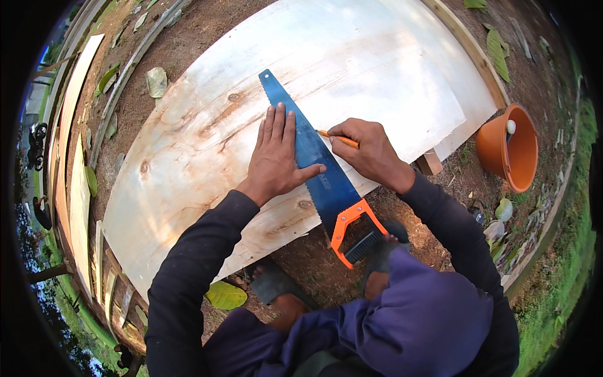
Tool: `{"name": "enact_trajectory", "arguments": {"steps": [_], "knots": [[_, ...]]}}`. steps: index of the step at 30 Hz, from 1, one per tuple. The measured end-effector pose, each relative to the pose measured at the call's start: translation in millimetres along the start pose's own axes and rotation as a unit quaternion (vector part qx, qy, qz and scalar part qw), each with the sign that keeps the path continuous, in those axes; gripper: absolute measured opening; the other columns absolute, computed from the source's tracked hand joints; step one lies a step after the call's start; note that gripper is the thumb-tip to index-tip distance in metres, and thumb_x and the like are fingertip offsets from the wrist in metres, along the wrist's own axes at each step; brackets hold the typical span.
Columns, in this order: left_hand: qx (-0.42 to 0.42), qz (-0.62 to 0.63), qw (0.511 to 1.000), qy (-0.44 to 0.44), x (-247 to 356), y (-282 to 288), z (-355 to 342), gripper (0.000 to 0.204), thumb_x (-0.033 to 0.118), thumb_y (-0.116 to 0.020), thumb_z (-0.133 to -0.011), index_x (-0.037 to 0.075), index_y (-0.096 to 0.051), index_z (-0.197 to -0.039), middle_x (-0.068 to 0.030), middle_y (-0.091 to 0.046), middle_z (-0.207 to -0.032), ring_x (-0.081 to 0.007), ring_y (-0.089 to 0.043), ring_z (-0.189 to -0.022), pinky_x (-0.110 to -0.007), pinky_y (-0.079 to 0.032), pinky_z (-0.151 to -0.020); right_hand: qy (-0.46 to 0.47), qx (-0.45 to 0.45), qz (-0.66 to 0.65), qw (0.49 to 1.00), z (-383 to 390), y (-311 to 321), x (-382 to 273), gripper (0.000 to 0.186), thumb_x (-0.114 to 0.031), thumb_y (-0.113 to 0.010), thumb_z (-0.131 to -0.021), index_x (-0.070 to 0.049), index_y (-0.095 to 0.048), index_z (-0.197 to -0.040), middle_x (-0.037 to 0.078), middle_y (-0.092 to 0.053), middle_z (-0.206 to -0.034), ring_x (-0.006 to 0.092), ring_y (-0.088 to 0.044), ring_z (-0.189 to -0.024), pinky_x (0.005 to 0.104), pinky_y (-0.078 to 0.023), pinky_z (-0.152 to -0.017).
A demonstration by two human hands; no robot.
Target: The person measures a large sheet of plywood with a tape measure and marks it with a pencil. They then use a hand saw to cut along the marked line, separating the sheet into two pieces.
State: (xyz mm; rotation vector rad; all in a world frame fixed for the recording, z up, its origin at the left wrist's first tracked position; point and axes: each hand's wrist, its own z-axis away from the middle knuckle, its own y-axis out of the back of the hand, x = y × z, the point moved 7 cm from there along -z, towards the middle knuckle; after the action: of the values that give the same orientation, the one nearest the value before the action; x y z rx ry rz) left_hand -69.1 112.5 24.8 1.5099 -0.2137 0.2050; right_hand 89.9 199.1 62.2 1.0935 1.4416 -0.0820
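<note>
A handsaw (317, 160) with a blue blade and an orange-and-black handle lies slantwise across a pale plywood sheet (207, 135). Its handle juts past the sheet's near edge, toward my feet. My left hand (276, 157) lies flat with fingers stretched, partly on the blade and partly beside its toothed edge, the thumb across the blue metal. Pinched in my right hand (370, 151) is an orange pencil (344, 139), its tip at the blade's smooth right edge. Any line on the wood there is too small to make out.
An orange bucket (487, 147) with a small white round thing inside stands to the right. A wooden beam (471, 50) runs along the sheet's far right edge, and a wood block (430, 162) shows beneath it. Long wood strips (80, 207) lie at left. Leaves are scattered over bare soil.
</note>
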Motion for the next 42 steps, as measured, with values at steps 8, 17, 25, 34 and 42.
{"name": "enact_trajectory", "arguments": {"steps": [8, 17, 25, 34, 42], "knots": [[0.013, -0.009, 1.0, -0.004, 2, -1, -1, 0.128, 0.073, -0.074, -0.081, -0.013, -0.022, -0.159, -0.0346, -0.015, -0.168, -0.0472, -0.009, -0.159, -0.052, -0.015, -0.13, -0.068, -0.057, -0.003, 0.996, 99, 33, -13, 0.015, -0.01, -0.072, -0.086, 0.003, -0.073, -0.093, 0.016, -0.072, -0.082, 0.0305, -0.071, -0.072, 0.0382, -0.054, -0.066], [0.015, -0.01, 1.0, -0.006, 1, -2, -2, 0.127, 0.072, -0.076, -0.081, -0.012, -0.022, -0.16, -0.0338, -0.014, -0.169, -0.0459, -0.009, -0.16, -0.052, -0.015, -0.13, -0.09, -0.144, -0.005, 0.985, 86, 29, -8, 0.017, -0.015, -0.07, -0.085, 0.002, -0.073, -0.088, 0.018, -0.069, -0.074, 0.0317, -0.069, -0.066, 0.0399, -0.053, -0.063], [0.008, -0.001, 1.0, -0.003, 2, -1, -2, 0.127, 0.072, -0.075, -0.081, -0.012, -0.022, -0.159, -0.0335, -0.014, -0.169, -0.0456, -0.009, -0.16, -0.052, -0.015, -0.13, -0.147, -0.248, 0.048, 0.956, 40, 5, 1, 0.022, -0.017, -0.067, -0.087, 0.005, -0.069, -0.083, 0.022, -0.069, -0.071, 0.0367, -0.07, -0.067, 0.0425, -0.055, -0.066], [0.017, 0.005, 1.0, -0.014, 3, -2, -3, 0.128, 0.076, -0.072, -0.082, -0.013, -0.022, -0.159, -0.0347, -0.015, -0.168, -0.0474, -0.009, -0.159, -0.053, -0.016, -0.129, -0.088, -0.237, 0.059, 0.966, -32, -2, 12, 0.026, -0.021, -0.07, -0.087, 0.005, -0.071, -0.082, 0.022, -0.068, -0.073, 0.0382, -0.07, -0.072, 0.0436, -0.055, -0.069], [-0.003, 0.003, 1.0, 0.003, 0, -2, -2, 0.129, 0.077, -0.072, -0.081, -0.012, -0.021, -0.16, -0.035, -0.015, -0.168, -0.0479, -0.008, -0.159, -0.053, -0.014, -0.13, 0.12, -0.129, 0.186, 0.967, -155, -33, 18, 0.032, -0.023, -0.071, -0.096, 0.008, -0.074, -0.093, 0.019, -0.069, -0.08, 0.028, -0.069, -0.063, 0.0373, -0.057, -0.062]]}}
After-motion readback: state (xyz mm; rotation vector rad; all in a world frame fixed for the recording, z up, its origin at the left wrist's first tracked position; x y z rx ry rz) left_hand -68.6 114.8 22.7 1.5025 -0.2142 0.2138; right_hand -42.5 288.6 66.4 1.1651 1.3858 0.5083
